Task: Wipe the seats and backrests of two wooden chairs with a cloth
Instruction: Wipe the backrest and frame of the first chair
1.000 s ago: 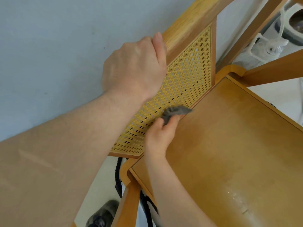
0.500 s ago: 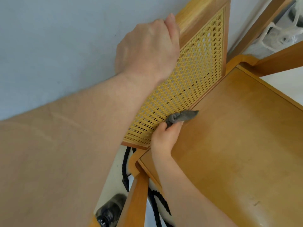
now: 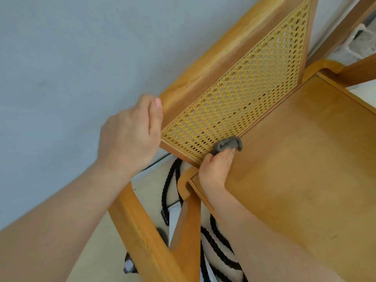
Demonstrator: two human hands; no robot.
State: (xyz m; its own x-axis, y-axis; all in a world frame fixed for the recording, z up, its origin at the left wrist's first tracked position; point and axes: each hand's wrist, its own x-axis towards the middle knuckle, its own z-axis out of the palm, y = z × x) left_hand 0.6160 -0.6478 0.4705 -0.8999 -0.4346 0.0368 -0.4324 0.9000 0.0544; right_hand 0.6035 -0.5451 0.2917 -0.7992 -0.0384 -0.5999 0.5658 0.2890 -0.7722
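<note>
Working along the chair, you have shifted toward the left end of its backrest, down where the cane meets the seat. Your left hand has slid from mid-rail to the rail's left end and grips it, thumb on the front, fingers hidden behind. Your right hand pinches the bunched cloth against the cane's lower edge, nearer the left corner than a second ago. That pass looks almost finished; the seat likely comes next.
</note>
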